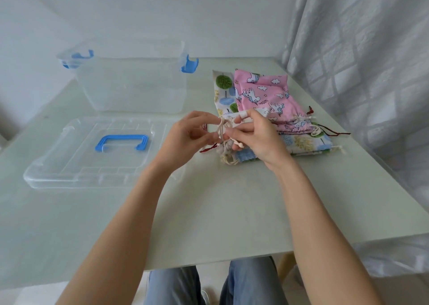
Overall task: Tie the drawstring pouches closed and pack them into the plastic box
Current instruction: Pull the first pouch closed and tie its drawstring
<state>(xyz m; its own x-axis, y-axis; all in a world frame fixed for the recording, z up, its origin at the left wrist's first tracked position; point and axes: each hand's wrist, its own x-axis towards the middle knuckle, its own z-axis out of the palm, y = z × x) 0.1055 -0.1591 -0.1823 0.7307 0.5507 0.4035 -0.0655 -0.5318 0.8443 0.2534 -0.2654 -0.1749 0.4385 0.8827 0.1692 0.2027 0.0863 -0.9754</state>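
Both hands meet above the middle of the pale green tabletop [209, 211], working the cream-coloured cotton drawstring [221, 128] of a small fabric pouch [226, 152] whose gathered neck hangs just below the fingers and rests on the table; the left hand [185, 135] has its fingers curled and pinches the cord from the left side; the right hand [257, 135] pinches the same cord from the right, its forefinger raised and wearing a white wrap near the tip; the cord forms crossed loops between the two hands. Just behind and to the right of the hands lies a stack of flat drawstring pouches [267, 95], pink ones printed with white unicorns and clouds on top of white ones printed with green and blue trees, their cream and dark red cords trailing off to the right. Well to the left, at the far side of the table, stands the clear plastic storage box [130, 84] with blue latches, open; nearer, just in front of it, its clear lid [69, 165] with a blue handle lies flat on the table; a grey patterned curtain [359, 61] hangs at the right.
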